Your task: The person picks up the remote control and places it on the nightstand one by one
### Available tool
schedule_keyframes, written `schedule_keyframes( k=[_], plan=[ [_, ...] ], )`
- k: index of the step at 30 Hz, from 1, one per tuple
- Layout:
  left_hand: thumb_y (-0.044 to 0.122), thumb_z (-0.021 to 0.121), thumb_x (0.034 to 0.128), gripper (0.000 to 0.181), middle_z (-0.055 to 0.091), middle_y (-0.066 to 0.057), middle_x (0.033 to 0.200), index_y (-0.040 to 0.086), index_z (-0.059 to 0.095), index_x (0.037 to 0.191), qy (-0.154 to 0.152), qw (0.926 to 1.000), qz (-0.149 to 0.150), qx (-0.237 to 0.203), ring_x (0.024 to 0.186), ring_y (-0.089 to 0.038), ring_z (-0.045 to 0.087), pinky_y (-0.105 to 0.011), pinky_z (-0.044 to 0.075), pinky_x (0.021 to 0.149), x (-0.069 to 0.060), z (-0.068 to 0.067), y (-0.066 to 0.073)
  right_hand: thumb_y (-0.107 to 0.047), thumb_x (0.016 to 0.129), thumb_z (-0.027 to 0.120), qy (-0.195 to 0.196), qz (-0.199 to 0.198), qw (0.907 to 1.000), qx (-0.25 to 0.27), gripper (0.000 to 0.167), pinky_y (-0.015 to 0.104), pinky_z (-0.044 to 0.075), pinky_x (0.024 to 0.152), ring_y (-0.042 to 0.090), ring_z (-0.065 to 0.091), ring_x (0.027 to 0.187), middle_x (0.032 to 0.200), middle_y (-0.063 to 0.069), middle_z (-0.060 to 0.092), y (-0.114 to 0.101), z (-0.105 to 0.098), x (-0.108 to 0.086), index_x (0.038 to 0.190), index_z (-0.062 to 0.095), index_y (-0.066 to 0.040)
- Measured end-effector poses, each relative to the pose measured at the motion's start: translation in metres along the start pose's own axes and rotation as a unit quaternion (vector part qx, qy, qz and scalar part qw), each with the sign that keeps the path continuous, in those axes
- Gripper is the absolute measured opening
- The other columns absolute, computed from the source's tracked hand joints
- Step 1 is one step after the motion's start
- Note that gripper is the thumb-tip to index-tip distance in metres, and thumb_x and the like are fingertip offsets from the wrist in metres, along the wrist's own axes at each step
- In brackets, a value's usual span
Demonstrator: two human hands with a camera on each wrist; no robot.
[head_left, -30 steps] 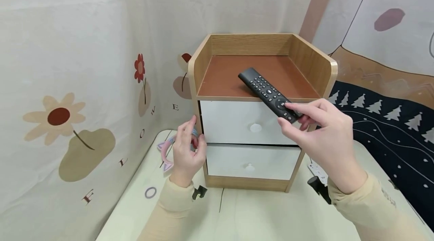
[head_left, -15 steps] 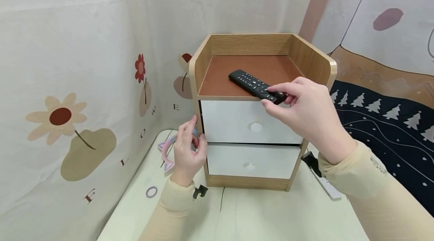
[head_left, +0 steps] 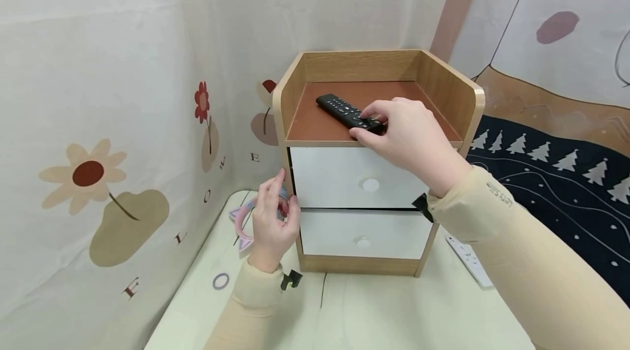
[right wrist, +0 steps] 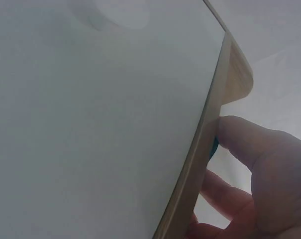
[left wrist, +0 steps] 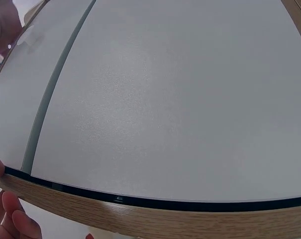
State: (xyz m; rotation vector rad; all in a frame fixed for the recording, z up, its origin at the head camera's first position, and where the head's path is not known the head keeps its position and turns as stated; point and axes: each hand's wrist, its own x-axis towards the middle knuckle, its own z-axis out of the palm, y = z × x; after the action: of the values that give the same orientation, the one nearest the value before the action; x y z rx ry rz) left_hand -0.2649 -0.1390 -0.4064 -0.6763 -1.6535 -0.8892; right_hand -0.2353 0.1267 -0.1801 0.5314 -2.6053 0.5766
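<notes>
A black remote control lies slantwise over the brown top shelf of a small wooden two-drawer cabinet. My right hand pinches its near end between thumb and fingers; the fingers hide part of the buttons. Against the cabinet's left side edge rests my left hand; its fingers also show beside the wooden edge in the left wrist view. White fronts cover the upper drawer and the lower drawer, each with a round knob. In the right wrist view, a hand touches the wooden edge.
A pink and blue cat-ear headband lies left of the cabinet, partly behind my left hand. On the right is a white power strip. Raised wooden walls border the shelf. Printed cloth hangs behind and at the left.
My right hand has moved left and away from me with the remote control, lowering it from above the shelf's front edge to the shelf. The left hand has stayed at the cabinet's side.
</notes>
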Motion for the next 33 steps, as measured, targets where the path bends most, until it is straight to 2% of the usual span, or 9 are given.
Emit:
schedule_keyframes(
  k=[7, 11, 17, 28, 33],
  plan=[
    [-0.003, 0.064, 0.0942, 0.061, 0.063, -0.031, 0.116, -0.004, 0.056, 0.154, 0.0, 1.0, 0.001, 0.001, 0.059, -0.015, 0.05, -0.025, 0.044, 0.05, 0.001, 0.0, 0.0, -0.043, 0.099, 0.079, -0.035, 0.023, 0.9991, 0.01, 0.039, 0.048, 0.057, 0.096, 0.029, 0.072, 0.11, 0.12, 0.011, 0.08, -0.007, 0.006, 0.026, 0.128, 0.079, -0.017],
    [-0.003, 0.064, 0.0944, 0.061, 0.063, -0.029, 0.118, -0.003, 0.056, 0.155, -0.002, 1.0, -0.004, -0.001, 0.059, -0.015, 0.05, -0.024, 0.044, 0.051, 0.0, 0.0, 0.0, -0.043, 0.1, 0.079, -0.048, 0.026, 0.9985, 0.007, 0.041, 0.048, 0.056, 0.101, 0.029, 0.071, 0.113, 0.123, 0.011, 0.079, -0.007, 0.011, 0.038, 0.131, 0.077, -0.016],
    [-0.003, 0.064, 0.0944, 0.062, 0.063, -0.027, 0.12, -0.003, 0.055, 0.155, -0.004, 1.0, -0.004, -0.001, 0.06, -0.015, 0.051, -0.024, 0.044, 0.051, -0.001, 0.0, 0.0, -0.043, 0.101, 0.078, -0.054, 0.029, 0.9981, 0.003, 0.041, 0.049, 0.055, 0.103, 0.03, 0.069, 0.113, 0.121, 0.012, 0.078, -0.008, 0.018, 0.051, 0.132, 0.076, -0.015],
    [-0.004, 0.064, 0.0942, 0.062, 0.063, -0.027, 0.12, -0.004, 0.054, 0.156, -0.006, 1.0, -0.005, -0.001, 0.06, -0.015, 0.051, -0.023, 0.044, 0.051, -0.001, -0.004, 0.001, -0.046, 0.105, 0.071, -0.057, 0.023, 0.9975, -0.035, 0.046, 0.051, 0.052, 0.11, 0.033, 0.064, 0.126, 0.131, 0.015, 0.072, -0.011, 0.029, 0.061, 0.138, 0.071, -0.014],
    [-0.004, 0.065, 0.0944, 0.062, 0.063, -0.027, 0.12, -0.004, 0.054, 0.156, -0.009, 0.9999, -0.008, 0.0, 0.06, -0.016, 0.051, -0.023, 0.044, 0.051, 0.001, -0.007, 0.001, -0.046, 0.105, 0.071, -0.058, 0.021, 0.9979, -0.021, 0.046, 0.05, 0.051, 0.111, 0.032, 0.064, 0.126, 0.131, 0.013, 0.071, -0.01, 0.03, 0.062, 0.139, 0.07, -0.015]
  ],
)
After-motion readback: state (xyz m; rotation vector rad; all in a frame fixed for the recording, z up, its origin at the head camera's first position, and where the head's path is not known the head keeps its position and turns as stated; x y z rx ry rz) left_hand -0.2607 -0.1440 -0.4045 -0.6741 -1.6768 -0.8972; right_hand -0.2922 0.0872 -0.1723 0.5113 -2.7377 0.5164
